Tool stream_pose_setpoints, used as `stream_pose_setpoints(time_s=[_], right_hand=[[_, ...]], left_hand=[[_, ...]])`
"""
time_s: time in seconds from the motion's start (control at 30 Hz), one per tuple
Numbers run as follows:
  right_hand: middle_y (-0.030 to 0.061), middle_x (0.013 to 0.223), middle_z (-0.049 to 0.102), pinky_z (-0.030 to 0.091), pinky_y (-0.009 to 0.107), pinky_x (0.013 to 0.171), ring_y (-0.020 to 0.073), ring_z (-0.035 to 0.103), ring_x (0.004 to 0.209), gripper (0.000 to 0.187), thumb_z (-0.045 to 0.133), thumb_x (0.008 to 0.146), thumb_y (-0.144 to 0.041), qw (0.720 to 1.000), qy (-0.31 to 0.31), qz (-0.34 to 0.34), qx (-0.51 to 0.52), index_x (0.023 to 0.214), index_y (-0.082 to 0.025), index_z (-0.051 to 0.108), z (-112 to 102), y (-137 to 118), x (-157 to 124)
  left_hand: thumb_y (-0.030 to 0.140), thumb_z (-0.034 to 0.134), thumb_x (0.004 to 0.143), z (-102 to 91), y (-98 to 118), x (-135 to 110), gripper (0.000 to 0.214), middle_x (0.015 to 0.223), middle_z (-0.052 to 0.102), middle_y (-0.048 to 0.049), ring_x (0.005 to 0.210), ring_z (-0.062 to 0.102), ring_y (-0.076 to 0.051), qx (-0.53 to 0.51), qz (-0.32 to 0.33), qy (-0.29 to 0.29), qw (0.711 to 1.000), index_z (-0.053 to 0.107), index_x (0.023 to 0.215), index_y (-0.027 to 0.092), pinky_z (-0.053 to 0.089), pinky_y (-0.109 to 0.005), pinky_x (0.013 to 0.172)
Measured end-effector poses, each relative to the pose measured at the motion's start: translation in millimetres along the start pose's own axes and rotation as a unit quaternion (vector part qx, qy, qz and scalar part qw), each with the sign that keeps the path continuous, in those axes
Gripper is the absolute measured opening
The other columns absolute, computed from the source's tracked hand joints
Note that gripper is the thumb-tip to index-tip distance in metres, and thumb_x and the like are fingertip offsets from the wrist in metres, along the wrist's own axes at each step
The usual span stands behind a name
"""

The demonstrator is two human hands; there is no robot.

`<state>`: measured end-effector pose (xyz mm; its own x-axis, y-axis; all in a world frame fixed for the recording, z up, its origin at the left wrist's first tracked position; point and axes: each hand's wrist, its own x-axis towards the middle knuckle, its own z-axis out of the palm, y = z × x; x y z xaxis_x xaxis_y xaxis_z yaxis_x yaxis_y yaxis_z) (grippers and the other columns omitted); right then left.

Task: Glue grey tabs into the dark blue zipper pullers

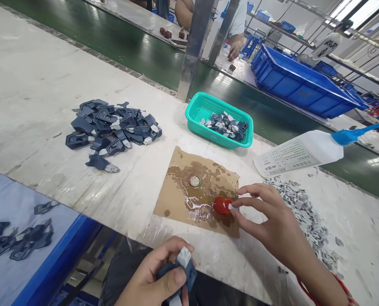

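Note:
My left hand (159,276) is below the table's front edge, closed around a dark blue plastic part (189,272) with a small white piece (184,256) on its top. My right hand (269,223) pinches a tiny white piece (231,207) between thumb and forefinger, right at a red cap (221,205) holding glue. The cap sits on a stained cardboard sheet (179,193), beside a small round metal lid (195,181). A pile of small grey-white pieces (307,214) lies just right of this hand.
A heap of dark blue parts (112,127) lies at left. A teal basket (219,120) holds assembled parts. A white glue bottle (304,153) with a blue nozzle lies at right. A blue tray (20,231) sits at lower left, a blue crate (299,85) beyond the green belt. Another person's hand (235,47) works opposite.

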<state>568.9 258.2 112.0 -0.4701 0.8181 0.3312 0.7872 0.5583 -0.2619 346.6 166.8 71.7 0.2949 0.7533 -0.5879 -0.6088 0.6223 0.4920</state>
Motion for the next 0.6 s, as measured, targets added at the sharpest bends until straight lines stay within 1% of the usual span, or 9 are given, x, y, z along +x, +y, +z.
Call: stream_pose_setpoints(time_s=[0.1, 0.17, 0.23, 0.27, 0.33, 0.4, 0.47, 0.53, 0.6], right_hand=[[0.0046, 0.092, 0.059, 0.045, 0.036, 0.077, 0.0193, 0.055, 0.089, 0.004, 0.059, 0.080, -0.025, 1.000, 0.025, -0.006, -0.009, 0.078, -0.024, 0.062, -9, -6, 2], [0.0040, 0.092, 0.059, 0.044, 0.036, 0.079, 0.0189, 0.055, 0.089, 0.002, 0.060, 0.080, -0.026, 0.998, 0.053, 0.016, -0.011, 0.080, -0.024, 0.061, -13, -10, 2], [0.0039, 0.093, 0.058, 0.043, 0.037, 0.081, 0.0190, 0.054, 0.090, 0.003, 0.062, 0.080, -0.026, 0.995, 0.090, 0.041, -0.016, 0.082, -0.025, 0.061, -13, -12, 1], [0.0039, 0.093, 0.058, 0.043, 0.038, 0.081, 0.0192, 0.054, 0.089, 0.004, 0.063, 0.079, -0.026, 0.994, 0.095, 0.043, -0.017, 0.082, -0.025, 0.061, -11, -12, 0], [0.0039, 0.091, 0.059, 0.044, 0.038, 0.079, 0.0193, 0.054, 0.088, 0.003, 0.063, 0.079, -0.024, 0.996, 0.085, 0.031, -0.011, 0.080, -0.024, 0.061, -6, -11, -2], [0.0040, 0.090, 0.061, 0.045, 0.038, 0.079, 0.0193, 0.055, 0.086, 0.003, 0.063, 0.079, -0.022, 0.996, 0.078, 0.030, -0.005, 0.080, -0.023, 0.060, -1, -11, -5], [0.0041, 0.089, 0.061, 0.044, 0.039, 0.081, 0.0192, 0.055, 0.086, 0.004, 0.062, 0.079, -0.021, 0.993, 0.107, 0.054, 0.001, 0.082, -0.023, 0.059, -1, -15, -8], [0.0043, 0.090, 0.060, 0.044, 0.040, 0.081, 0.0195, 0.055, 0.087, 0.008, 0.062, 0.079, -0.020, 0.990, 0.121, 0.071, 0.020, 0.085, -0.023, 0.059, -2, -25, -12], [0.0043, 0.089, 0.059, 0.045, 0.037, 0.077, 0.0190, 0.055, 0.087, 0.010, 0.062, 0.077, -0.017, 0.990, 0.109, 0.064, 0.061, 0.085, -0.023, 0.058, -3, -38, -14]], left_hand=[[0.034, 0.084, 0.054, 5.2, 7, -1, 0.028, 0.071, 0.066, 0.0000, 0.052, 0.057, -0.010, -0.024, -0.004, 0.009, 1.000, 0.073, 0.077, 0.024, 0.047, -0.020, 0.043], [0.033, 0.084, 0.052, 9.6, 12, -1, 0.030, 0.069, 0.067, -0.0008, 0.061, 0.062, -0.015, -0.039, -0.010, 0.023, 0.999, 0.073, 0.078, 0.024, 0.048, -0.019, 0.042], [0.033, 0.085, 0.051, 12.8, 14, -1, 0.032, 0.069, 0.069, -0.0021, 0.068, 0.064, -0.018, -0.042, -0.017, 0.025, 0.999, 0.073, 0.078, 0.023, 0.049, -0.019, 0.041], [0.033, 0.084, 0.052, 13.7, 14, -1, 0.032, 0.071, 0.069, -0.0028, 0.070, 0.065, -0.019, -0.039, -0.022, 0.021, 0.999, 0.073, 0.079, 0.022, 0.048, -0.019, 0.041], [0.035, 0.082, 0.056, 13.8, 11, 1, 0.031, 0.073, 0.069, -0.0040, 0.073, 0.065, -0.020, -0.027, -0.025, 0.011, 0.999, 0.072, 0.081, 0.021, 0.048, -0.018, 0.041], [0.036, 0.079, 0.062, 12.6, 5, 3, 0.030, 0.076, 0.069, -0.0049, 0.074, 0.064, -0.020, -0.005, -0.002, 0.005, 1.000, 0.070, 0.086, 0.020, 0.048, -0.018, 0.042], [0.037, 0.074, 0.068, 11.4, -1, 5, 0.028, 0.078, 0.068, -0.0052, 0.069, 0.061, -0.017, 0.026, 0.041, -0.006, 0.999, 0.068, 0.087, 0.019, 0.049, -0.019, 0.044], [0.038, 0.071, 0.071, 11.6, -4, 6, 0.025, 0.080, 0.068, -0.0047, 0.060, 0.056, -0.012, 0.051, 0.076, -0.020, 0.996, 0.066, 0.086, 0.018, 0.049, -0.019, 0.046], [0.037, 0.070, 0.072, 13.3, -4, 6, 0.023, 0.082, 0.069, -0.0038, 0.054, 0.053, -0.009, 0.066, 0.091, -0.016, 0.994, 0.066, 0.084, 0.018, 0.049, -0.019, 0.049]])
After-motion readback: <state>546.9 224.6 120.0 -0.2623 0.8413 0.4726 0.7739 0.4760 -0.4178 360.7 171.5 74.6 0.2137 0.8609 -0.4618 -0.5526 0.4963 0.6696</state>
